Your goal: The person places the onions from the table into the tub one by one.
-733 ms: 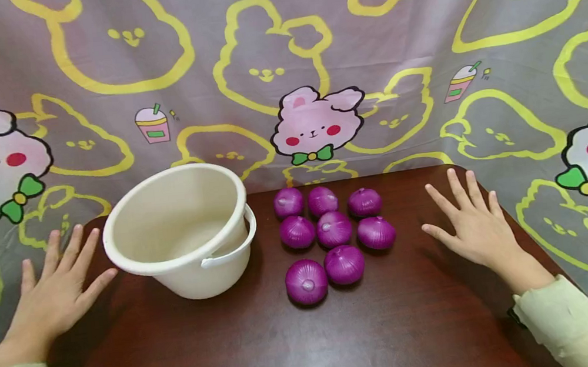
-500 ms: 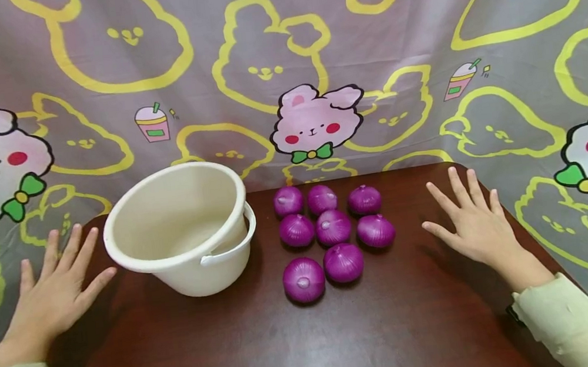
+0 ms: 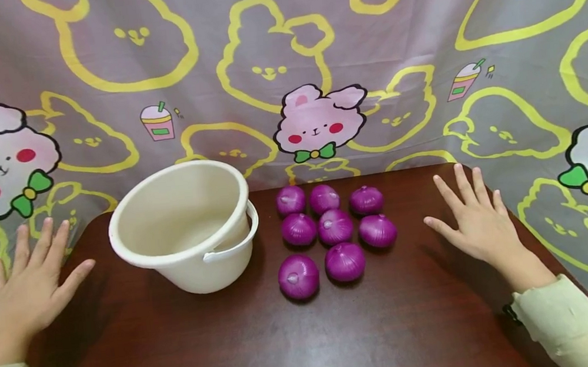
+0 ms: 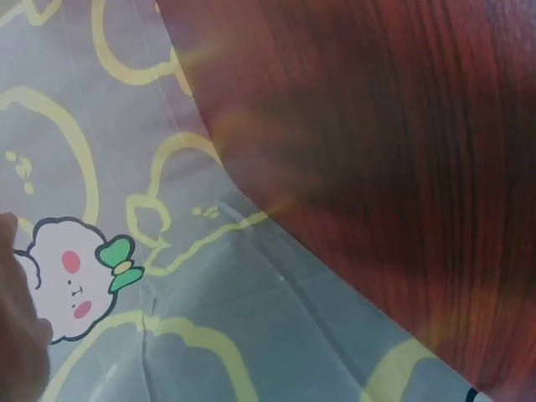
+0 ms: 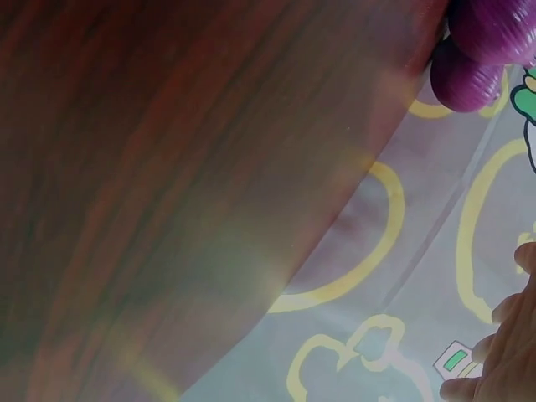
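A cream bucket (image 3: 203, 269) with a white handle (image 3: 238, 242) stands on the left part of the table; no item shows in the visible part of its inside. To its right sit several purple onions (image 3: 335, 227), loosely grouped. My left hand (image 3: 30, 288) is held left of the bucket, apart from it, with fingers spread and nothing held. Over the table's right side my right hand (image 3: 481, 227) is spread the same way, to the right of the onions and touching none. Two onions (image 5: 469, 79) also show in the right wrist view.
The dark brown table (image 3: 315, 347) has rounded far corners. Right behind it hangs a grey curtain (image 3: 391, 38) with yellow outlines and cartoon rabbits. The table's edge and the curtain also fill much of both wrist views.
My left hand has drifted left, away from the bucket. The nearest onion has rolled slightly left. My right hand has barely moved, and the head view has shifted a little.
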The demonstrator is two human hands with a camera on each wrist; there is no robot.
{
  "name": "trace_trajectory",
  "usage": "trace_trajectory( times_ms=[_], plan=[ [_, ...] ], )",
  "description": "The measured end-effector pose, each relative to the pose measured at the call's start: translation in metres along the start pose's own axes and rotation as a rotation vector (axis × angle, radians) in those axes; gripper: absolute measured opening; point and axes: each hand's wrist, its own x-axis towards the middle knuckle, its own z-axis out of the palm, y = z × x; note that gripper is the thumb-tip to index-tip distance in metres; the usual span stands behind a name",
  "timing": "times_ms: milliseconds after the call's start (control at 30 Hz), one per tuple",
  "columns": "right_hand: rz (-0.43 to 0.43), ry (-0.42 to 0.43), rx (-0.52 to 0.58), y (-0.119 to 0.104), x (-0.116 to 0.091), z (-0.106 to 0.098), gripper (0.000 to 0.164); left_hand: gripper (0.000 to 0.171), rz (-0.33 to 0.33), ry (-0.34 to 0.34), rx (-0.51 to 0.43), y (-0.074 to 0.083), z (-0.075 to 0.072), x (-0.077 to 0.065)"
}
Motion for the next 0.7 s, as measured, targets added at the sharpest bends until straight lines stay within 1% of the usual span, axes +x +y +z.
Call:
trace_trajectory(
  times_ms=[133, 300, 433, 600, 700],
  plan=[
    [-0.007, -0.001, 0.011, -0.003, 0.001, -0.001, 0.087, 0.092, -0.001, 0.039, 0.02, 0.001, -0.008, 0.002],
    [-0.015, -0.016, 0.016, -0.006, 0.002, -0.002, 0.088, 0.089, 0.009, 0.063, 0.005, 0.006, -0.015, 0.004],
    [-0.019, -0.023, 0.025, -0.01, 0.001, -0.001, 0.089, 0.089, 0.018, 0.065, -0.008, 0.009, -0.018, 0.004],
    [-0.022, -0.013, 0.035, -0.016, 0.001, -0.001, 0.09, 0.083, 0.049, 0.09, -0.057, 0.017, -0.019, 0.005],
    [-0.031, -0.004, 0.037, -0.021, 0.003, -0.001, 0.09, 0.083, 0.062, 0.104, -0.065, 0.022, -0.022, 0.005]
  ],
)
